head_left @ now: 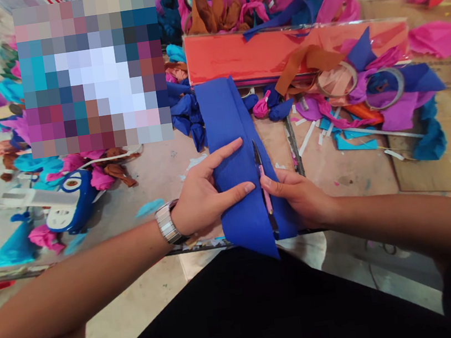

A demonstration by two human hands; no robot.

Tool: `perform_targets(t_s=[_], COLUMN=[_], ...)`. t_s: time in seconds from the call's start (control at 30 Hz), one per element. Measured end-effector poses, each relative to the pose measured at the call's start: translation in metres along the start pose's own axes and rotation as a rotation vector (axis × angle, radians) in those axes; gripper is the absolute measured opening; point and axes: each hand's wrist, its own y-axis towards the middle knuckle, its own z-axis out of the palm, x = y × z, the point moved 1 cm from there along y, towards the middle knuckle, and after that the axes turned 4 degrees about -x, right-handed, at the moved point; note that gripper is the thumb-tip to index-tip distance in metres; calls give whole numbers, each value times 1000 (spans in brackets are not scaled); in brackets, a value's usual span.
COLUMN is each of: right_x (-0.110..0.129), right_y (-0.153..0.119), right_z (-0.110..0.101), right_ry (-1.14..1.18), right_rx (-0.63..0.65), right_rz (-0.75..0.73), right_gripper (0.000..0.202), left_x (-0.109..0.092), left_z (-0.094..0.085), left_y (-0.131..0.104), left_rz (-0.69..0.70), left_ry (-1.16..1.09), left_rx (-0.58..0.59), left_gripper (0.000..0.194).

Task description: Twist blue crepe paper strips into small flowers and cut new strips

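Observation:
A long folded strip of blue crepe paper (227, 118) lies lengthwise before me, its near end hanging over the table edge. My left hand (202, 194) holds its left side, with thumb and index finger stretched apart across the top; the other fingers are hidden. On the paper's right side, my right hand (296, 192) grips a small pink-handled knife (265, 188) with its thumb on the handle. The dark blade points away from me, along a lengthwise gap between the paper's layers. The right fingers are mostly hidden beneath the paper.
A red-orange packet (235, 56) lies behind the paper, with heaped coloured crepe paper beyond. Tape rolls (385, 88) and scraps are at right. A blue-and-white power strip (71, 204) with cables lies at left. The table's near edge (137, 255) runs below my hands.

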Motion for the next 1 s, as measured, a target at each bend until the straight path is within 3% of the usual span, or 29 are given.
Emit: perform_targets(t_s=[1.0], right_x=[2], right_y=[-1], right_z=[-1], right_ry=[-49], right_rx=[-32], right_rz=[-19], right_gripper=[38], left_x=[0], left_z=[2], left_y=[-2], left_rz=[-15], left_ry=[-11], left_rx=[-3], left_gripper=[81])
